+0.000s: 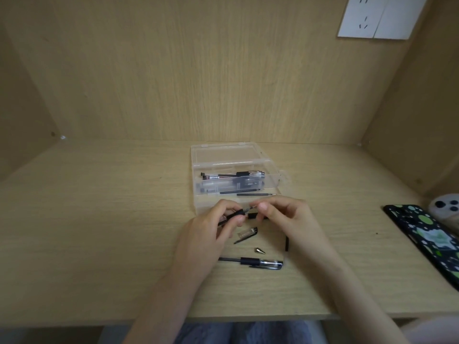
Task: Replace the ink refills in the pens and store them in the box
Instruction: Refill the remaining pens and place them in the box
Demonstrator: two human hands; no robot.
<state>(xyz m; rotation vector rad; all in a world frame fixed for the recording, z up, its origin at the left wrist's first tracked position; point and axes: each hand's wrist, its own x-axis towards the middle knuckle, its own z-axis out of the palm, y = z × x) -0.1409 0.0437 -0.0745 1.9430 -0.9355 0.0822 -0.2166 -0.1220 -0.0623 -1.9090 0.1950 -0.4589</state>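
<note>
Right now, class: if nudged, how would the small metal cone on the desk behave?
Lying on its side, the metal cone would probably roll in a curve. Small and shiny, it is likely light and hard to pinch.

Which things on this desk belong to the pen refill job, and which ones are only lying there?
For the job: left hand holding the pen barrel; right hand pinching the refill; clear box with pens; loose refills; pen cap; metal tip; capped pen.

Lying about: phone; wall socket; white round object.
</note>
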